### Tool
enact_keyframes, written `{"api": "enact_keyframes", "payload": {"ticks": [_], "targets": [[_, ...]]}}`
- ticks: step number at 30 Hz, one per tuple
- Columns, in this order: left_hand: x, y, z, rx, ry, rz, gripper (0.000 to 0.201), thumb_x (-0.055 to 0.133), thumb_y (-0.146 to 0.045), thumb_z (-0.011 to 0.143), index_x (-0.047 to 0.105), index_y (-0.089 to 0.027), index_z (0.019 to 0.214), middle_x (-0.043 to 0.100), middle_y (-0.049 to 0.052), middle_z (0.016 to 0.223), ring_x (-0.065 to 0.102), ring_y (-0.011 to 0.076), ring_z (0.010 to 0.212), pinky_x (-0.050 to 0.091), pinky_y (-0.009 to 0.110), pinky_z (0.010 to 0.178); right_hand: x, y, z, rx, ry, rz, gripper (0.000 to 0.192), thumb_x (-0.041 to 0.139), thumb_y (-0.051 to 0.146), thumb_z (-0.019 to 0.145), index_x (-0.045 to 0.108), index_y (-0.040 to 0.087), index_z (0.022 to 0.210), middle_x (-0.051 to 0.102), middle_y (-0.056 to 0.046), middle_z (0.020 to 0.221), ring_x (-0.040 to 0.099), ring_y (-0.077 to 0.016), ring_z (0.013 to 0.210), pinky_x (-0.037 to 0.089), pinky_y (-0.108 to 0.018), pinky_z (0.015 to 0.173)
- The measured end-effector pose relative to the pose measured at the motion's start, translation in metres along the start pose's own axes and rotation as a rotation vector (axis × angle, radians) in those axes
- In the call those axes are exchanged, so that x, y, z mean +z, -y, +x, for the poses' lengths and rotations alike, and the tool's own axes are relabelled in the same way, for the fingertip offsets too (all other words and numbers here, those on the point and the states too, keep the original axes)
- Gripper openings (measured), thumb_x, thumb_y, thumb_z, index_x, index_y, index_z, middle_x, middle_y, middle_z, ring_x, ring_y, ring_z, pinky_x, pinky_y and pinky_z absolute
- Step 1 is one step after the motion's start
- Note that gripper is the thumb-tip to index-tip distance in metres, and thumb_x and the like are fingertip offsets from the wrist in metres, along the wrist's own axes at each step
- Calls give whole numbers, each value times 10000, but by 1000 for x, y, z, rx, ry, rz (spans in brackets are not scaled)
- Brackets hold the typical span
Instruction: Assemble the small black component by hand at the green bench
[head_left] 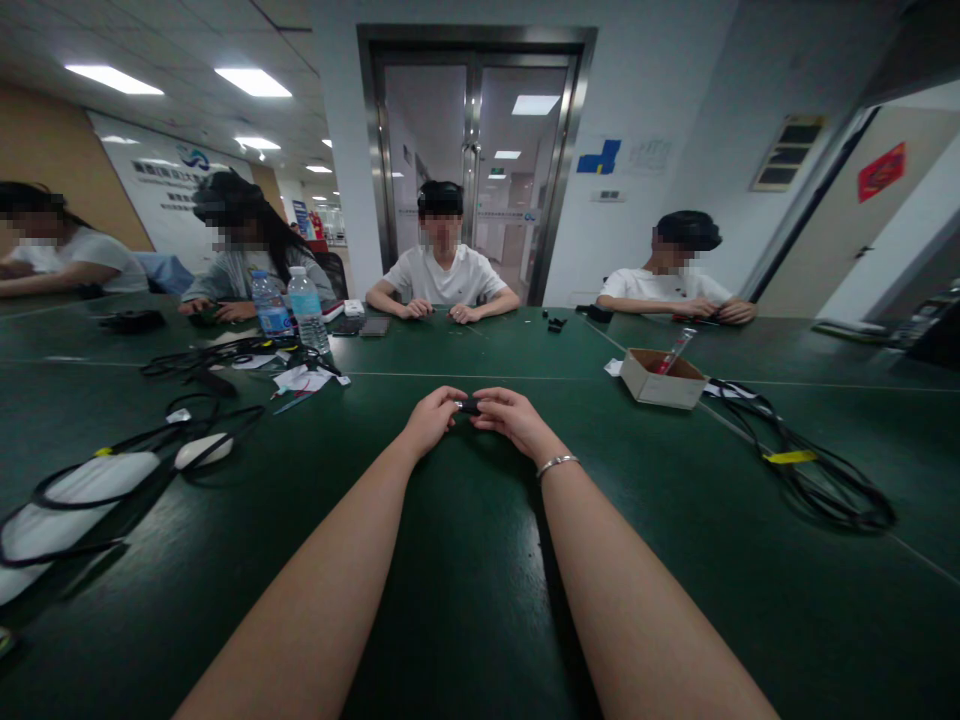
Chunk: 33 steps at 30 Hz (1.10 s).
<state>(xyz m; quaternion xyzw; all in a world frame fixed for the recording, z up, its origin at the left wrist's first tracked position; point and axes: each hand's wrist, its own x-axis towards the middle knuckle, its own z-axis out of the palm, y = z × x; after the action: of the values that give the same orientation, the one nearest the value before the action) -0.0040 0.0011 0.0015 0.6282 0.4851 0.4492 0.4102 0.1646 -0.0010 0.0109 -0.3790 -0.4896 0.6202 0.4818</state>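
Pinching from both sides, the bare left hand [433,422] and the bare right hand [516,418] have their fingers clamped on a small, dark, oblong object [470,406] in the head view! It sits at the middle of the frame, over the dark green tabletop [465,560]; whether it touches that surface, I cannot tell. A silver metal bracelet [559,464] rings the right wrist. Over to the right of the frame, an open, pale cardboard box [664,393], and beside it a coiled black cable [855,520] with a yellow tie [789,457]. Left of the frame, a rounded whitish mouse-shaped object [199,453]; upper left, two clear plastic bottles with blue labels [304,305] stand upright. Top centre, a person in a white T-shirt [446,275] sits before steel-framed glass double doors [510,130].
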Motion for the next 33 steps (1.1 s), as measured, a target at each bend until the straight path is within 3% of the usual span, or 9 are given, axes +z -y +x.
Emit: {"api": "enact_keyframes", "payload": {"ticks": [6,11,23,29,33], "targets": [[1,7,4,12,20,-12,258,439,-269,814,609,-154,970,520,-6,615,470,98,535,369,191,496,-1,-1,1,3,-3,-5,157,620,4,791,640,126,887,670,-39,766,660,-106,578,581,-172,571],[0,9,5,34,-6,-8,257,505,-237,771,608,-177,998,544,-7,701,487,92,558,376,194,505,-1,-1,0,-7,3,-6,162,617,7,791,642,129,895,665,-35,768,660,-107,596,582,-175,582],[1,3,1,20,12,-10,258,437,-299,832,604,-165,976,503,-18,604,451,91,510,352,192,486,-1,-2,1,0,5,-11,162,621,13,784,641,132,892,671,-38,778,659,-107,588,581,-177,576],[0,7,3,51,-22,14,239,509,-262,789,612,-186,991,524,-14,675,467,92,542,367,196,499,-2,-1,1,-5,7,-2,167,624,13,783,640,133,898,671,-41,776,659,-109,590,580,-181,585],[0,8,3,37,2,22,262,454,-320,843,611,-174,994,526,-6,661,460,93,537,362,197,495,-1,-1,1,-4,3,-4,161,604,5,792,634,126,895,669,-45,778,659,-111,582,578,-179,572]]}}
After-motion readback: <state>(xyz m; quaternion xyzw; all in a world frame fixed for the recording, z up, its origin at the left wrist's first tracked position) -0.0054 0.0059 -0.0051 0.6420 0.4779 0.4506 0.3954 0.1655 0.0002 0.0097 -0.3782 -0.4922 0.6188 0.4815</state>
